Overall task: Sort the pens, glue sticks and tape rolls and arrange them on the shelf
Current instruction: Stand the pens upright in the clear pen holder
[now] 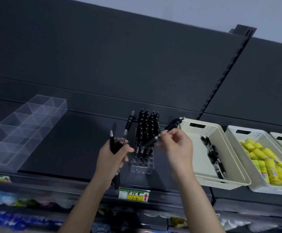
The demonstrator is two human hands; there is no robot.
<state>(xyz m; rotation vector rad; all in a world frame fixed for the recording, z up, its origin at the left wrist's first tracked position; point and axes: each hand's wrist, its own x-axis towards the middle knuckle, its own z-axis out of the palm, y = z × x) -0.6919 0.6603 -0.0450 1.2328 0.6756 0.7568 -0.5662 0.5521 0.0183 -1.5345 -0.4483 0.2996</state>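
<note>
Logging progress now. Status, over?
Left hand grips several pens. Right hand pinches one pen over the clear holder, front holes free. Nothing blocking.

Dark back panel (103, 56), pale wall (204, 7) above

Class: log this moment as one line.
step: filling pen stand | left hand: holds spare pens | right hand: pinches one pen | basket: holds more pens

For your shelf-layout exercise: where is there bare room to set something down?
Bare shelf between the organizer and the pen stand. Crowded rightward: left hand and right hand at the stand, pen basket and glue basket side by side.
</note>
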